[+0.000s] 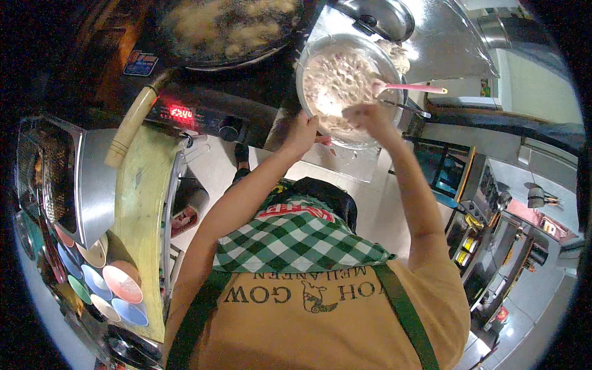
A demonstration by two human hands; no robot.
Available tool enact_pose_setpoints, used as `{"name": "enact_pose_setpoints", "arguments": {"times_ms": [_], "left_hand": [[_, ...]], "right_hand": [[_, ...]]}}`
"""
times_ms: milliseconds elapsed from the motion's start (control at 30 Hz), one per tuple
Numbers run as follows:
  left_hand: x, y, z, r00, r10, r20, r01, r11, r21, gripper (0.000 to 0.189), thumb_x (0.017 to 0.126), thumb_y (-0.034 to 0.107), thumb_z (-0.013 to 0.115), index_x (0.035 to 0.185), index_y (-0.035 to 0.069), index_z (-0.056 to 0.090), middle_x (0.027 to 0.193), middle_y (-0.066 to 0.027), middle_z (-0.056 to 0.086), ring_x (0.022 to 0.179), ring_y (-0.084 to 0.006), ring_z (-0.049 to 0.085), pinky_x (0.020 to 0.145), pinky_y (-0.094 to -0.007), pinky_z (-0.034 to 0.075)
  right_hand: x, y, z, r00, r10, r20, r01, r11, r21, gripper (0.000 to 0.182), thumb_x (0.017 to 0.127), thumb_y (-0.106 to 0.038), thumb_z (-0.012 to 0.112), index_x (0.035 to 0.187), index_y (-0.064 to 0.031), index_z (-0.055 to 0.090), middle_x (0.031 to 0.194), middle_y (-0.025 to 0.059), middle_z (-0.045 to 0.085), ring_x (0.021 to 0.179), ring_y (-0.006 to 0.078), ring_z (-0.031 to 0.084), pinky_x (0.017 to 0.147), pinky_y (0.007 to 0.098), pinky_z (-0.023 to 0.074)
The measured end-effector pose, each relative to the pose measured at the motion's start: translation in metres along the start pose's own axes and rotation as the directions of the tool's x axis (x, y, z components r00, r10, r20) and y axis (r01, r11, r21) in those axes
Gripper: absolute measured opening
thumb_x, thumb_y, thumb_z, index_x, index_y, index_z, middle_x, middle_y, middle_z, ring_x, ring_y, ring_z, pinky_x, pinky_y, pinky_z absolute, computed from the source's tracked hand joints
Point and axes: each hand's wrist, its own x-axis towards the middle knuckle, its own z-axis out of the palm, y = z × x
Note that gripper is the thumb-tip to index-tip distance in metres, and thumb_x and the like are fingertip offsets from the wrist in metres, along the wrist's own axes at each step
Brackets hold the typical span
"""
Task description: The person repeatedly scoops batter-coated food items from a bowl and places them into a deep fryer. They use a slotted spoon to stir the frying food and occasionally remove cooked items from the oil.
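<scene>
A metal mixing bowl (303, 95) of pale, lumpy batter (340, 76) stands in front of me at the counter's edge. My left hand (303, 133) grips its near-left rim, thumb on top and fingertips underneath. Over the near side of the batter is my right hand (367, 121), blurred, fingers pointing down and inward. Whether those fingers pinch any batter is hidden. A pink-handled spatula (416, 87) leans over the right rim, its head in the batter. Just below it, a thin metal utensil (404, 108) also lies across the rim.
Left of the bowl, a large wok (226, 32) holds several pieces in oil, its wooden handle (132, 125) jutting toward me. Its cooker has a lit red display (181, 113). A metal lid (386, 18) lies behind the bowl. Colored bowls (122, 282) and a steel container (97, 171) stand left.
</scene>
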Motion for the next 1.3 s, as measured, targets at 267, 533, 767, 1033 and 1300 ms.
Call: {"name": "enact_pose_setpoints", "arguments": {"times_ms": [267,533,767,1033,1300], "left_hand": [[-0.004,0.006,0.001,0.998,-0.053,-0.027,0.053,0.998,0.022,0.028,0.081,0.012,0.035,0.099,-0.009,0.029,0.093,-0.0188,0.043,0.054,-0.0270,0.056,0.048,-0.0298,0.050],[0.002,-0.003,-0.002,0.999,0.001,-0.052,-0.001,1.000,-0.008,0.028,0.080,0.010,0.034,0.100,-0.009,0.030,0.090,-0.0199,0.045,0.052,-0.0264,0.056,0.046,-0.0302,0.050],[0.016,-0.029,-0.009,0.991,0.022,-0.129,0.007,0.975,0.222,0.032,0.080,0.010,0.034,0.105,-0.008,0.031,0.095,-0.0195,0.045,0.056,-0.0267,0.055,0.046,-0.0309,0.050],[0.028,-0.055,-0.016,0.990,0.110,-0.086,-0.065,0.910,0.408,0.033,0.080,0.020,0.038,0.101,-0.005,0.032,0.080,-0.0241,0.051,0.050,-0.0271,0.057,0.052,-0.0339,0.046],[0.014,-0.033,-0.013,0.928,0.372,0.002,-0.282,0.700,0.656,0.034,0.081,0.022,0.035,0.097,-0.009,0.034,0.060,-0.0185,0.054,0.044,-0.0228,0.054,0.052,-0.0339,0.044]], "right_hand": [[0.000,0.039,0.025,0.986,-0.152,0.067,0.155,0.701,-0.696,0.020,0.073,-0.023,0.045,0.068,-0.0072,0.057,0.070,0.0142,0.056,0.065,0.0297,0.054,0.060,0.0399,0.0421],[-0.017,0.009,0.014,0.989,-0.084,0.118,0.127,0.898,-0.421,0.027,0.073,-0.018,0.045,0.094,-0.0041,0.055,0.074,0.0129,0.058,0.061,0.0182,0.054,0.058,0.0284,0.0423],[-0.044,0.035,-0.002,0.994,-0.096,0.049,0.106,0.952,-0.288,0.023,0.075,-0.016,0.049,0.089,0.0010,0.055,0.083,0.0097,0.057,0.078,0.0136,0.051,0.070,0.0250,0.0392],[0.009,-0.153,-0.035,0.997,-0.045,0.060,0.031,0.975,0.219,0.025,0.073,-0.004,0.046,0.097,0.0018,0.051,0.096,0.0100,0.054,0.089,0.0177,0.050,0.080,0.0260,0.0373],[0.164,-0.300,0.025,0.728,-0.686,0.005,0.585,0.617,-0.526,0.023,0.068,-0.004,0.050,0.089,-0.0071,0.059,0.074,0.0090,0.060,0.067,0.0142,0.057,0.066,0.0243,0.0429]]}}
